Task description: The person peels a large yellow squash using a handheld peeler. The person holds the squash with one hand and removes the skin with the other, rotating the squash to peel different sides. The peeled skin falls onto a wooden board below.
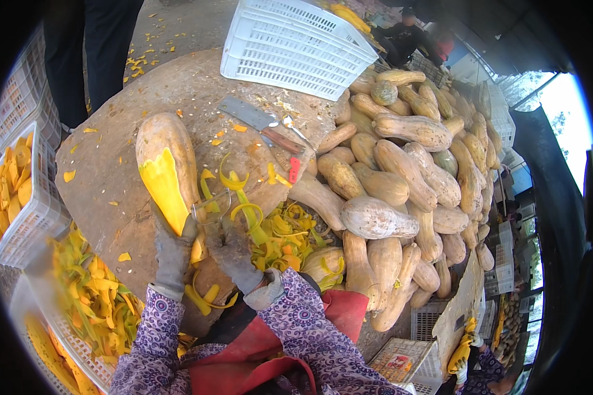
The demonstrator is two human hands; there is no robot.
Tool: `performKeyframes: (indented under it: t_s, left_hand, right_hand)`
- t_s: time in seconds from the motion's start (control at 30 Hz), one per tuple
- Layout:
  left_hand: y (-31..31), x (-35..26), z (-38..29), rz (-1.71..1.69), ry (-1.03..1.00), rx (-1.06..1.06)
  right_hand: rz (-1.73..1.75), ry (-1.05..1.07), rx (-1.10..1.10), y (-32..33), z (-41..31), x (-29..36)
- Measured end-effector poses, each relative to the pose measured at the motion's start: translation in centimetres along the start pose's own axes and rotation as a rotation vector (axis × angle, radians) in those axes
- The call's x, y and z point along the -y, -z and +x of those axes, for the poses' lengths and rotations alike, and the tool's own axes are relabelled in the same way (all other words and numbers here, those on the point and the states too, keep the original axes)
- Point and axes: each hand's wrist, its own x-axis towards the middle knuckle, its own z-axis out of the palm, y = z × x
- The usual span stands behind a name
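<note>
A long butternut-type squash lies on the brown board in front of me, with a strip of bright yellow flesh bared along its near side. My gloved left hand grips its near end. In my gloved right hand is a metal-framed peeler, its head against or close beside the squash's right side. Curled green and yellow peels hang and lie just beyond that hand. The peeler's handle is mostly hidden by the glove.
On the board rest a cleaver, a spoon and a red-handled tool. A white crate stands at its far edge. Unpeeled squashes are heaped right. Cut pieces fill a left crate. A person's legs stand far left.
</note>
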Motion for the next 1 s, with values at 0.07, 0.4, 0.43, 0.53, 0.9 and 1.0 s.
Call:
performKeyframes:
  t_s: [0.07,0.4,0.43,0.53,0.9,1.0]
  left_hand:
    - [0.0,0.1,0.0,-0.031,0.012,0.009]
    - [-0.1,0.5,0.0,-0.068,0.043,0.014]
    - [-0.1,0.5,-0.1,-0.085,0.058,0.017]
    - [-0.1,0.6,-0.2,-0.08,0.077,0.0]
    - [0.5,2.6,0.0,0.184,-0.139,0.058]
    - [0.5,2.3,0.1,0.188,-0.025,0.028]
  right_hand:
    - [-0.027,-0.061,-0.019,-0.3,0.1,-0.8]
    - [-0.258,-0.027,-0.005,-0.3,0.0,-0.8]
    - [-0.24,-0.054,0.013,-0.1,0.1,-0.5]
    - [-0.178,-0.011,-0.015,-0.1,0.2,0.1]
    - [-0.156,0.168,-0.031,-0.1,0.8,1.2]
    - [-0.257,0.189,-0.043,0.0,0.9,2.5]
